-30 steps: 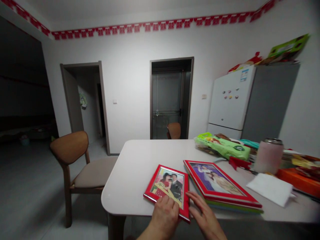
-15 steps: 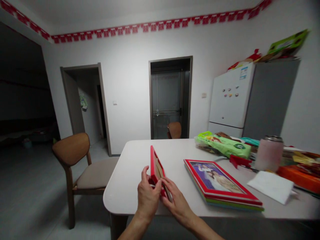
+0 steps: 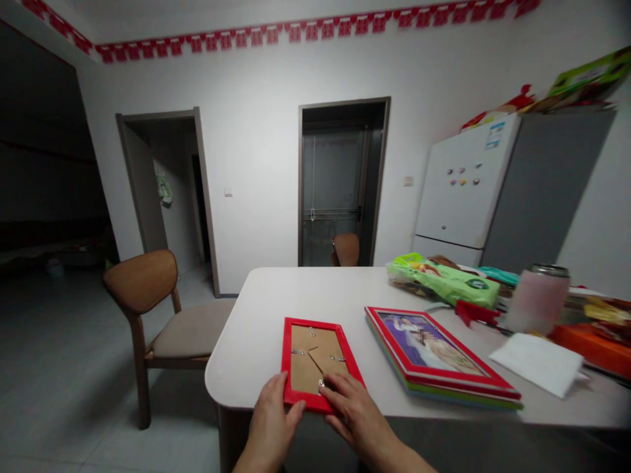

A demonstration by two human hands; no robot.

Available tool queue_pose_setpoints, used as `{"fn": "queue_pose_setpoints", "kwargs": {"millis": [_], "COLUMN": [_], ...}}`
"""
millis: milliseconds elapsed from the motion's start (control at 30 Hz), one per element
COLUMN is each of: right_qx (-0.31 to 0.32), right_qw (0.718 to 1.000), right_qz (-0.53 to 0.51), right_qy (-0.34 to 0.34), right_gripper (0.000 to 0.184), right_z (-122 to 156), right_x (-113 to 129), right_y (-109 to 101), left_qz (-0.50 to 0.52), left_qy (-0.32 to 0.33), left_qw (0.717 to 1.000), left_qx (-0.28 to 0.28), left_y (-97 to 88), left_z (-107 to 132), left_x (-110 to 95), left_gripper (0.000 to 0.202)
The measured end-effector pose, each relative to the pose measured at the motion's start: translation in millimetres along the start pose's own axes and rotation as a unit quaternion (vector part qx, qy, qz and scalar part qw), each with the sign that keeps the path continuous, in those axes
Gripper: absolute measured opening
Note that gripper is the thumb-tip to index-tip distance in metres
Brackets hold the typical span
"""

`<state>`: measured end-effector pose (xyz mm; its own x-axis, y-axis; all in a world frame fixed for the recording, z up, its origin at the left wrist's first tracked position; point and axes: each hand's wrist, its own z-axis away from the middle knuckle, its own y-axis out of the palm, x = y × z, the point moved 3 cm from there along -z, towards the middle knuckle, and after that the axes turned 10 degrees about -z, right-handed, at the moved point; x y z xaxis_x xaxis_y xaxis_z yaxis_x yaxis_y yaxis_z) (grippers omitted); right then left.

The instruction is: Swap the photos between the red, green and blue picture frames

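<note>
Red smooth rim, brown fibreboard back with small metal clips: the frame [image 3: 315, 358] lies face down on the white, round-cornered worktop [image 3: 276, 302]. Our left hand [image 3: 273, 424] rests flat on its near corner. Our right hand [image 3: 355, 410] spreads over the near edge, hiding it. Our forearms are cut off.
</note>
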<state>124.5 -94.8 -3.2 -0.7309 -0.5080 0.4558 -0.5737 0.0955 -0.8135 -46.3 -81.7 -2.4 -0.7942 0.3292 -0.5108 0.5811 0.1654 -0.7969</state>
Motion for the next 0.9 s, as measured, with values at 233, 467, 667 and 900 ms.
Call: {"fn": "queue_pose_setpoints", "kwargs": {"millis": [233,467,667,900], "right_qx": [0.018,0.070,0.052,-0.028], "right_qw": [1.000,0.996,0.997,0.997], "right_qz": [-0.019,-0.058,-0.058,-0.029], "right_qy": [-0.015,-0.003,0.016,0.072], "right_gripper": [0.030,0.022,0.016,0.028], "right_z": [2.7,-28.9,-39.3,-42.3], "right_x": [13.3,8.6,5.0,-27.0], "right_y": [-10.8,-28.6,-15.8,-30.1], "left_qz": [-0.075,-0.064,-0.083,-0.105], "left_qy": [0.092,0.155,0.141,0.133], "left_qw": [0.993,0.982,0.983,0.982], "left_qx": [0.015,0.089,0.082,0.088], "left_y": [3.7,1.5,3.4,6.5], "left_z": [3.2,-11.9,-11.0,-9.3], "left_x": [-3.7,-12.8,-11.1,-11.1], "left_gripper": [0.049,0.029,0.047,0.061]}}
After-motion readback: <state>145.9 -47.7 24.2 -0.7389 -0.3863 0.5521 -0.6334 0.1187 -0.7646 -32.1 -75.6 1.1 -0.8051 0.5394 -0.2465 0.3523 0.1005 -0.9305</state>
